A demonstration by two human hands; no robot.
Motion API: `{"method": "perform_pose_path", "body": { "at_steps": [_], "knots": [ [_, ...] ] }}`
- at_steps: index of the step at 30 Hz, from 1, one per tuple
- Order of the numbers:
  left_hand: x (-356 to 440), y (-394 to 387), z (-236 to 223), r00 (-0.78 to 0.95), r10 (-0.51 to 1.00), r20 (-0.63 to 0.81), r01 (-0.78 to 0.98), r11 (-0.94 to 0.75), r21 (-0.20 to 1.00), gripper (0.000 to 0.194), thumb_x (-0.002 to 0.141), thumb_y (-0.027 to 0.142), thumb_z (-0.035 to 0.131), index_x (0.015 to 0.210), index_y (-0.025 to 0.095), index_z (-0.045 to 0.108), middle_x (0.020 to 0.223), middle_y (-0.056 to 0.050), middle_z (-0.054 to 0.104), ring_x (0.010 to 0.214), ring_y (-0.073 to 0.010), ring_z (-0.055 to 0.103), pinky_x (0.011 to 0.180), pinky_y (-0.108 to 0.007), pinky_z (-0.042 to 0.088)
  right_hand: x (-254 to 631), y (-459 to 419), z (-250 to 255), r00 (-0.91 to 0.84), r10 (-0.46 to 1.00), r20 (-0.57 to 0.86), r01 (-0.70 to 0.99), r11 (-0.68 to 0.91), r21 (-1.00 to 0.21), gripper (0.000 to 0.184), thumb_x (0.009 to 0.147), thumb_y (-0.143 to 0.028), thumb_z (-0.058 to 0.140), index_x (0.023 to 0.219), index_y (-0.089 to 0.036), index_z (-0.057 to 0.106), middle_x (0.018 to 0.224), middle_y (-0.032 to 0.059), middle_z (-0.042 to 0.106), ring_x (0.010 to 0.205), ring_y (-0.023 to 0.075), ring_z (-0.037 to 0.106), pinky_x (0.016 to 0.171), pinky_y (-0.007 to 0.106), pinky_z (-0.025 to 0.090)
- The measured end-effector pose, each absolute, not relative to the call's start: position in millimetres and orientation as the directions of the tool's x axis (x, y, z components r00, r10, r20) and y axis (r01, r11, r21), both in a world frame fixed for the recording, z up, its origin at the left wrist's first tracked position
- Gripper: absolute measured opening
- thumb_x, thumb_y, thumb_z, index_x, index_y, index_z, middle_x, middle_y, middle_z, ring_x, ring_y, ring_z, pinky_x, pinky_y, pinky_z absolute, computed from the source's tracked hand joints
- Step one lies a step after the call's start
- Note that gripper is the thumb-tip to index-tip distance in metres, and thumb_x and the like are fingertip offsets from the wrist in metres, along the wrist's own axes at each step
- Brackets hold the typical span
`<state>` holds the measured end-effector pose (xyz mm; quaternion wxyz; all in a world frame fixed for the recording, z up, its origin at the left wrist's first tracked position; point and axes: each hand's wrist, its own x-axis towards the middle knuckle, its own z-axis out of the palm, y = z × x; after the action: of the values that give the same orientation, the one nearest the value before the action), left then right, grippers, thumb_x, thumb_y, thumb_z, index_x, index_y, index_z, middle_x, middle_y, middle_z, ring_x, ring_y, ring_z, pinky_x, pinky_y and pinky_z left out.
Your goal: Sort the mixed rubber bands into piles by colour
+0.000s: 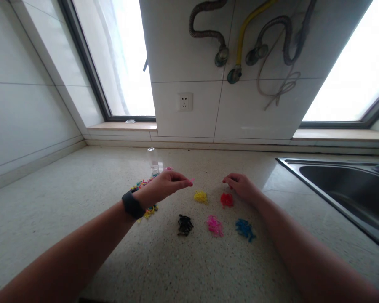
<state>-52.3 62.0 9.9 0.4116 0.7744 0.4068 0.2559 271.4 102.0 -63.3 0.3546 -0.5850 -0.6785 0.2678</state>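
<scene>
My left hand (169, 185), a dark band on its wrist, pinches a small pink rubber band (192, 181) between thumb and finger, above and left of a yellow pile (201, 197). Just behind a red pile (226, 200), my right hand (240, 185) has its fingers closed together; whatever they may hold is hidden. Nearer to me lie a black pile (185, 225), a pink pile (214, 226) and a blue pile (245, 229) of small rubber bands. A mixed-colour heap (150, 211) is partly hidden behind my left wrist.
A clear bottle (153, 162) stands behind the mixed heap on the speckled countertop (145, 265). To the right is a steel sink (341, 185). On the back wall are a socket (185, 102) and hoses with valves (235, 73), between two windows.
</scene>
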Motion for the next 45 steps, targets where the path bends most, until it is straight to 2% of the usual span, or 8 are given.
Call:
{"method": "perform_pose_path", "body": {
  "at_steps": [6, 13, 15, 21, 30, 35, 39, 45],
  "knots": [
    [-34, 37, 15, 0.587, 0.809, 0.020, 0.312, -0.249, 0.917, 0.048, 0.088, 0.058, 0.057, 0.099, 0.013, 0.069, 0.057, 0.007, 0.032, 0.051, -0.0078, 0.025, 0.045, -0.023, 0.022, 271, 104, -66, -0.075, 0.983, 0.169, 0.592, 0.180, -0.785, 0.037, 0.080, -0.044, 0.053, 0.085, -0.013, 0.073, 0.059, -0.0004, 0.055, 0.055, 0.0134, 0.047, 0.053, 0.026, 0.035],
    [-17, 14, 9, 0.648, 0.759, 0.062, 0.314, -0.341, 0.886, 0.039, 0.087, 0.051, 0.062, 0.096, 0.015, 0.073, 0.066, 0.000, 0.057, 0.058, -0.0090, 0.040, 0.054, -0.024, 0.032, 271, 105, -69, -0.070, 0.981, 0.178, 0.573, 0.186, -0.798, 0.034, 0.081, -0.043, 0.054, 0.084, -0.014, 0.073, 0.058, -0.0012, 0.054, 0.053, 0.0123, 0.046, 0.052, 0.025, 0.033],
    [-14, 8, 6, 0.686, 0.720, 0.107, 0.369, -0.471, 0.802, 0.032, 0.089, 0.047, 0.062, 0.095, 0.018, 0.075, 0.066, 0.000, 0.059, 0.059, -0.0102, 0.045, 0.057, -0.025, 0.034, 271, 105, -70, -0.073, 0.981, 0.178, 0.577, 0.187, -0.795, 0.034, 0.082, -0.043, 0.054, 0.084, -0.015, 0.073, 0.059, -0.0014, 0.054, 0.054, 0.0122, 0.045, 0.052, 0.025, 0.033],
    [-11, -3, -11, 0.820, 0.524, 0.229, 0.476, -0.848, 0.234, 0.023, 0.097, 0.035, 0.052, 0.098, 0.021, 0.070, 0.086, -0.003, 0.070, 0.077, -0.0150, 0.063, 0.067, -0.027, 0.042, 268, 101, -64, -0.074, 0.980, 0.185, 0.586, 0.193, -0.787, 0.033, 0.082, -0.042, 0.053, 0.082, -0.015, 0.073, 0.058, -0.0009, 0.054, 0.054, 0.0123, 0.045, 0.052, 0.025, 0.033],
    [-6, -8, -23, 0.848, 0.477, 0.230, 0.470, -0.878, 0.089, 0.026, 0.097, 0.031, 0.051, 0.082, 0.018, 0.066, 0.070, -0.002, 0.063, 0.061, -0.0140, 0.058, 0.053, -0.030, 0.032, 267, 99, -62, -0.073, 0.983, 0.168, 0.605, 0.177, -0.777, 0.035, 0.082, -0.042, 0.053, 0.084, -0.015, 0.074, 0.059, -0.0003, 0.055, 0.054, 0.0122, 0.045, 0.052, 0.025, 0.033],
    [-5, -13, -21, 0.852, 0.459, 0.254, 0.459, -0.886, 0.062, 0.022, 0.096, 0.030, 0.053, 0.085, 0.018, 0.066, 0.070, -0.002, 0.064, 0.060, -0.0139, 0.059, 0.051, -0.029, 0.033, 267, 100, -62, -0.076, 0.982, 0.171, 0.590, 0.183, -0.786, 0.035, 0.081, -0.043, 0.053, 0.083, -0.015, 0.073, 0.058, -0.0010, 0.054, 0.053, 0.0119, 0.044, 0.051, 0.025, 0.032],
    [-1, -30, -22, 0.872, 0.416, 0.259, 0.384, -0.908, 0.167, 0.011, 0.091, 0.029, 0.061, 0.096, 0.022, 0.067, 0.082, -0.001, 0.070, 0.070, -0.0149, 0.064, 0.056, -0.028, 0.039, 268, 101, -64, -0.075, 0.982, 0.172, 0.581, 0.183, -0.793, 0.034, 0.081, -0.043, 0.054, 0.083, -0.015, 0.073, 0.059, -0.0010, 0.055, 0.053, 0.0121, 0.045, 0.053, 0.025, 0.033],
    [4, -60, -32, 0.966, 0.052, 0.252, -0.040, -0.937, 0.346, 0.020, 0.097, 0.034, 0.050, 0.109, 0.025, 0.063, 0.088, 0.002, 0.073, 0.075, -0.0121, 0.065, 0.057, -0.029, 0.042, 272, 104, -67, -0.085, 0.981, 0.173, 0.591, 0.189, -0.784, 0.034, 0.083, -0.043, 0.054, 0.084, -0.015, 0.073, 0.059, -0.0010, 0.055, 0.054, 0.0123, 0.046, 0.054, 0.025, 0.034]
  ]
}}
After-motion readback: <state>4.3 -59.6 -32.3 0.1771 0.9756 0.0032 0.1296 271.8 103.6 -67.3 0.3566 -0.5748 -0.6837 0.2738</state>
